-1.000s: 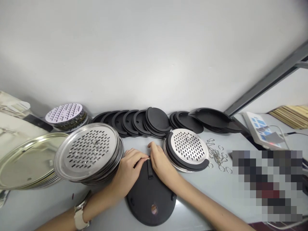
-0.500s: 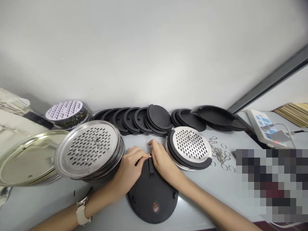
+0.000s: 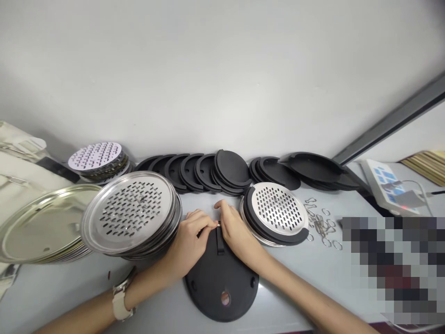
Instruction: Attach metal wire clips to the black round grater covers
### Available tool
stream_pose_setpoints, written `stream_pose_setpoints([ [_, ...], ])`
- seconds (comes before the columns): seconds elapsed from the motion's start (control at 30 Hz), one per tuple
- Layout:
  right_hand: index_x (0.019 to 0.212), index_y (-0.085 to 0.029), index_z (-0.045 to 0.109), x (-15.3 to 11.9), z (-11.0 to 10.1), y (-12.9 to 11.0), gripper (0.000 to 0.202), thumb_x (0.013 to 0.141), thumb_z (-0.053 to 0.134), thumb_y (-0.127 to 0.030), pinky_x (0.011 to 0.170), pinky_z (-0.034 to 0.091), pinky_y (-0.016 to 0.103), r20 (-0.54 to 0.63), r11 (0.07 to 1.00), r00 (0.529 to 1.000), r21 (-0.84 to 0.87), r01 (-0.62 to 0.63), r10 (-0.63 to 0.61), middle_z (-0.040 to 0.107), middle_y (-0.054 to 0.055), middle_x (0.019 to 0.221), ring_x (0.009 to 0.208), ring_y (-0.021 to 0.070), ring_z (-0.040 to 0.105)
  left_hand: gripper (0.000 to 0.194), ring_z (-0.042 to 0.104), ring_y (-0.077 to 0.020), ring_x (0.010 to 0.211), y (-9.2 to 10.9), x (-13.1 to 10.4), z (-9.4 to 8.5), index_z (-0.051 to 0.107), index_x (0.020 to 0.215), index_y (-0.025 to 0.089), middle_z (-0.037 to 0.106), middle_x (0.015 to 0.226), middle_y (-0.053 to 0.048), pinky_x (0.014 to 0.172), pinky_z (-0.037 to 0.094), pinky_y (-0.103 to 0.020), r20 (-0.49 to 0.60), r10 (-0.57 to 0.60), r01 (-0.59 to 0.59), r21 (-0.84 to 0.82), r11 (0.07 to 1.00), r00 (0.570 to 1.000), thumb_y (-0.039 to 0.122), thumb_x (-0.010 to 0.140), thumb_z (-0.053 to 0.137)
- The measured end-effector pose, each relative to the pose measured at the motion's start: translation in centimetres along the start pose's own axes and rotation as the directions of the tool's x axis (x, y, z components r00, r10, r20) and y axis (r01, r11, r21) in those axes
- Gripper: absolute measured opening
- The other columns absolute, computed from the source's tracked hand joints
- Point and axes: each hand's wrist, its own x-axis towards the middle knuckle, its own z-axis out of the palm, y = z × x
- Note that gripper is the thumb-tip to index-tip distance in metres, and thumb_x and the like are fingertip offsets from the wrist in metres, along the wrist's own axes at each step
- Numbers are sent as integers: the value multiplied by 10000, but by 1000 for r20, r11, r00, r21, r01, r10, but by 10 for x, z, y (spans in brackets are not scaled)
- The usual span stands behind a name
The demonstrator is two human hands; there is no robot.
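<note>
A round black plate (image 3: 222,283) lies on the table in front of me, with a hole near its lower edge. A short black strap (image 3: 220,243) runs down from its far edge. My left hand (image 3: 194,234) is closed in a pinch at the strap's top end. Opposite it, my right hand (image 3: 234,232) is closed with its fingers curled at the same spot. A tiny shiny bit shows between the fingertips; the rest is hidden by my fingers.
Perforated grater discs (image 3: 134,211) are stacked at left, beside gold-toned round trays (image 3: 45,227). A grater disc in a black rim (image 3: 278,211) tops the right stack. Metal rings and clips (image 3: 321,225) lie beyond it. Black round holders (image 3: 231,171) line the wall.
Both hands stay at the strap's top end with hardly any movement. The whole view has shifted slightly.
</note>
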Motion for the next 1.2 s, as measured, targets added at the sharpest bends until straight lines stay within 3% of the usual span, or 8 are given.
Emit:
stream_pose_setpoints([
  [0.57,1046,-183,401,2,0,3,270,864,299,-11,712,440,317,-8,998,1000,54,11,-11,495,26,819,798,199,528,239,576,-153,746,0,2,-1,589,693,164,619,730,-2,739,413,-279,11,-14,14,-12,1000,1000,38,883,519],
  [0.97,1017,-184,404,3,-1,1,229,877,298,-37,773,455,354,-13,999,1000,53,5,-4,532,64,887,852,216,547,228,598,-151,759,1,4,-3,591,686,168,634,734,3,728,432,-262,27,-31,32,-39,999,999,29,863,549],
  [1.2,996,-190,414,6,-1,-1,237,864,309,-24,792,466,369,-21,999,999,38,-29,30,560,76,893,850,223,568,188,623,-151,798,0,1,-6,664,775,182,677,793,4,771,446,-273,19,18,-17,-43,999,1000,58,880,569],
])
